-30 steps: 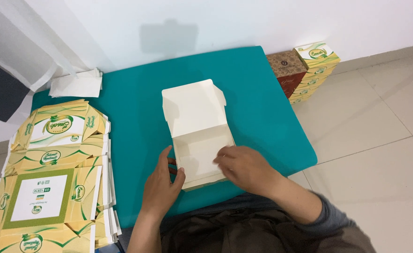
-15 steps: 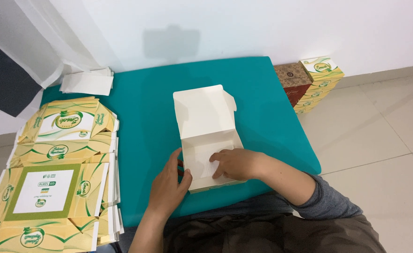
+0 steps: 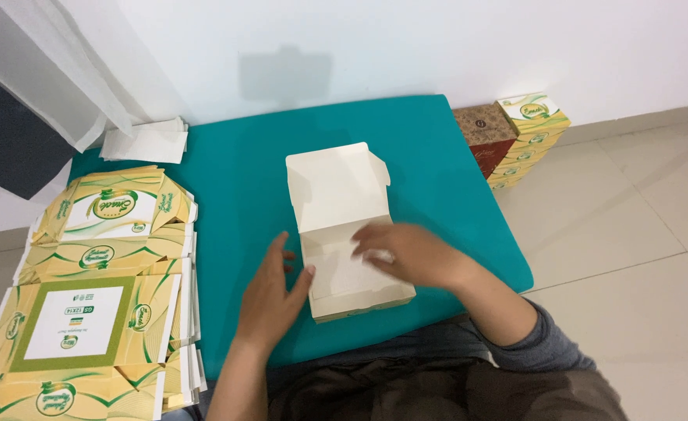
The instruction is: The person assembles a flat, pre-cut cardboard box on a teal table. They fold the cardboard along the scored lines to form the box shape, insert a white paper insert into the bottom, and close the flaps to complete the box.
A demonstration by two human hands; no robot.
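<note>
Fingers [image 3: 375, 240] flat inside | white box [image 3: 336, 195] open, lid up

One open white box [image 3: 342, 226], two hands [image 3: 270, 292], two stacks of folded boxes [image 3: 515, 136].

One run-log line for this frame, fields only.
left hand: open, against box's left wall | right hand: flat inside white box | lid: open | flat cartons: left of teal pad

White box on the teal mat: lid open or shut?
Open. The white box has its lid flap laid back flat, and the right hand reaches inside while the left hand steadies its side wall.
</note>
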